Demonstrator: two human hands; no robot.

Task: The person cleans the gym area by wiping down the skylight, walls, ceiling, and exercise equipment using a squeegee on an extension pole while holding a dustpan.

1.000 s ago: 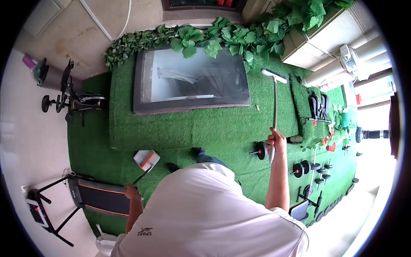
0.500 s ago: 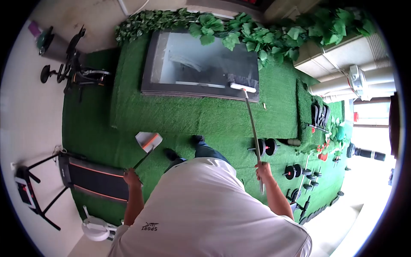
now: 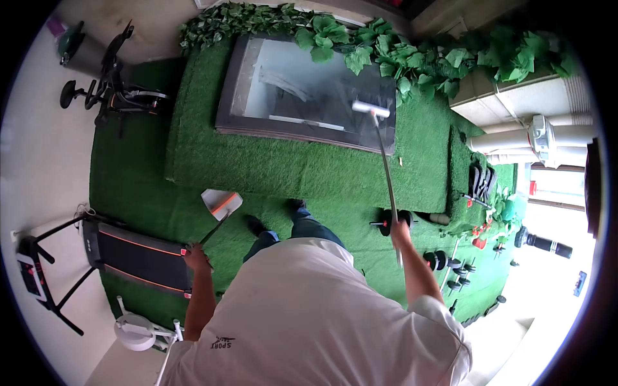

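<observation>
My right hand (image 3: 400,235) is closed around the long metal handle of a broom (image 3: 387,168). The broom's white head (image 3: 371,109) is over the right end of a dark-framed glass panel (image 3: 302,90); whether it touches the glass I cannot tell. My left hand (image 3: 197,257) grips the dark handle of a dustpan (image 3: 222,203), a white pan with an orange stripe. That pan hangs by the front edge of a raised step covered in green turf (image 3: 290,164), left of my feet (image 3: 257,225).
A treadmill (image 3: 138,254) stands at left, with an exercise bike (image 3: 119,96) beyond it. Dumbbells (image 3: 438,260) lie on the turf at right. Leafy vines (image 3: 412,58) run along the panel's far side. A white stool (image 3: 135,332) is at lower left.
The broom head has moved forward, from the panel's near edge to farther over the glass. My right hand has gone forward with the handle. The dustpan has shifted only slightly.
</observation>
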